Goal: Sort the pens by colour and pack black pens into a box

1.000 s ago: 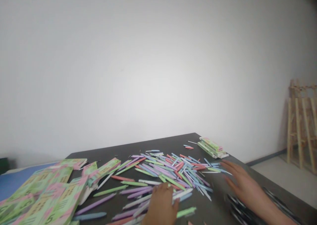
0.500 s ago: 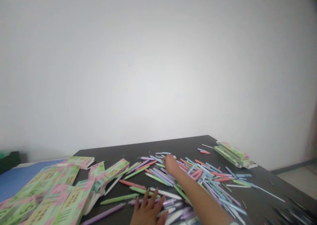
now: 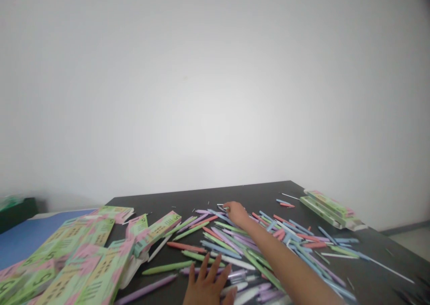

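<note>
A loose spread of pastel pens in green, purple, coral, blue and white covers the middle of the black table. At its far edge my right hand reaches in with curled fingers, closed over a thin pen whose white end pokes out on the left. My forearm crosses the spread and hides part of it. Nearer to me, my left hand lies palm down with fingers spread, over a purple pen and beside several white and purple ones. A green pen lies to its left.
Several green and pink pen boxes overlap on the left, partly on a blue sheet. More boxes rest at the right edge. Dark thin items blur at the lower right. A white wall stands behind.
My right hand has moved slightly farther out, over the pen that lay beyond it. The view has shifted a little, and my left hand stays spread on the pens.
</note>
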A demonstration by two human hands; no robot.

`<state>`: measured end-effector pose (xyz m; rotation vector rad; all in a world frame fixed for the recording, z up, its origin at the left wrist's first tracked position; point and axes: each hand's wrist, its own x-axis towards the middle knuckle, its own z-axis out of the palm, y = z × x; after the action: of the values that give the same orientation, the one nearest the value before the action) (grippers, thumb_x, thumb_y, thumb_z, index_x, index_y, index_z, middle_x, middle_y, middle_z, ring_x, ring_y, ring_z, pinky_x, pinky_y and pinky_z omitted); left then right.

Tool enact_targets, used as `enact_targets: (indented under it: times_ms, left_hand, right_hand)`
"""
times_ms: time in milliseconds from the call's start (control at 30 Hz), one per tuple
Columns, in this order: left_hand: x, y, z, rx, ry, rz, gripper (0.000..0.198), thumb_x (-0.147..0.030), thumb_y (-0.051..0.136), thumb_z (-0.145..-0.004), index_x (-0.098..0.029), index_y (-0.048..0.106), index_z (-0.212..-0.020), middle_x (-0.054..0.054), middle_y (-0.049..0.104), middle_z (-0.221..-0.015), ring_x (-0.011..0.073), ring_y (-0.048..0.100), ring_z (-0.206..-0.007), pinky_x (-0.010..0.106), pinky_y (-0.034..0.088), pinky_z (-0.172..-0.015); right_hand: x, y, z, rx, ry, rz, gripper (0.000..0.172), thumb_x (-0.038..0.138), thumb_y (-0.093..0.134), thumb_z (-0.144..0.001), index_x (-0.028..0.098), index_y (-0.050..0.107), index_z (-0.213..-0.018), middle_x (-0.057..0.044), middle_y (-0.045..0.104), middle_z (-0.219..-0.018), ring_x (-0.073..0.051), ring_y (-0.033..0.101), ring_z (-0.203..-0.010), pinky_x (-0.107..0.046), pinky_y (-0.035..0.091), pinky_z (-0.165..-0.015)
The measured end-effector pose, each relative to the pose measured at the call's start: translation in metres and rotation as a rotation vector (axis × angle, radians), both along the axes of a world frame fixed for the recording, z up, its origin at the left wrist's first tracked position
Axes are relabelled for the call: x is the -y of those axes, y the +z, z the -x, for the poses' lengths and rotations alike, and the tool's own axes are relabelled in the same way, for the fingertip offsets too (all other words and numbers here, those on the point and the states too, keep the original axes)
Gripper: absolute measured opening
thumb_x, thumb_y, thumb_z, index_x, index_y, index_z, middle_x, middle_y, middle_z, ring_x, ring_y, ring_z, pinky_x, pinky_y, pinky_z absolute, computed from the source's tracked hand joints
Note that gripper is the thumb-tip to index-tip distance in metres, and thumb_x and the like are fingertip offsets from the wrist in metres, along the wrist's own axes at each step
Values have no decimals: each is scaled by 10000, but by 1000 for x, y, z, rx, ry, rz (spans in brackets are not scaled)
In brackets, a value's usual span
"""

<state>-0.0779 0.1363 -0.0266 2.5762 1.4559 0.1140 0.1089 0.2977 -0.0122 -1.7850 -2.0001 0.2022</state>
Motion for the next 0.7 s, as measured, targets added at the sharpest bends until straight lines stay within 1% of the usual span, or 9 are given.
enact_targets:
  times_ms: [67,133,233,333,433,533,600,700]
  left_hand:
    - [-1,-6,-1,8,9,-30,502,-634,334,-833,-456,387,-1300,-10,348,-1438,353,276,-1326,691,213,-1003]
    - [-2,-13,-2,3,35,-84,483,-628,368,-829,-462,413,-1280,-13,376,-1421,353,303,-1315,688,225,-1001]
    - [-4,-18,-3,-13,66,-151,459,-610,399,-829,-455,447,-1259,-7,405,-1401,357,327,-1303,686,235,-998]
    - [-5,-12,1,6,8,-81,481,-626,355,-836,-453,420,-1280,-3,375,-1421,358,303,-1314,691,230,-995]
    - [-6,-5,6,21,-44,-7,497,-627,320,-844,-450,385,-1304,-3,338,-1441,356,271,-1327,702,208,-995]
    - [-7,-7,7,21,-32,-42,492,-624,338,-842,-445,403,-1295,1,357,-1431,359,284,-1320,700,209,-996]
    - [-9,-11,7,22,-31,-74,487,-632,334,-841,-454,406,-1288,-2,378,-1418,357,310,-1309,698,225,-992]
    - [-10,-16,6,15,-23,-116,475,-641,327,-840,-475,402,-1279,-18,391,-1407,349,349,-1291,686,259,-986]
  right_hand:
    - [-1,0,4,7,32,23,335,96,535,-741,236,712,-989,-71,700,-1026,-194,622,-975,-232,395,-803]
    - [-2,-2,5,10,60,38,328,90,560,-710,244,726,-948,-55,708,-1004,-188,625,-967,-224,392,-811]
    - [-7,-6,-1,-2,46,56,317,112,536,-738,228,722,-966,-58,710,-993,-172,631,-934,-211,396,-781]
    - [-16,-9,-16,-15,-13,110,299,103,522,-739,180,729,-941,-85,717,-935,-166,647,-830,-204,405,-679]
    - [-21,-9,-34,-20,-22,200,237,89,590,-659,162,748,-819,-69,724,-778,-153,638,-669,-195,387,-566]
    - [-20,-8,-45,-20,-5,261,214,103,617,-626,167,751,-779,-36,703,-648,-136,602,-545,-196,371,-506]
    - [-17,-8,-45,-15,2,251,213,129,628,-628,178,750,-795,-28,709,-676,-136,611,-577,-194,373,-515]
    - [-12,-10,-36,-4,-8,199,191,198,631,-668,198,743,-823,-36,724,-791,-143,637,-696,-193,385,-567]
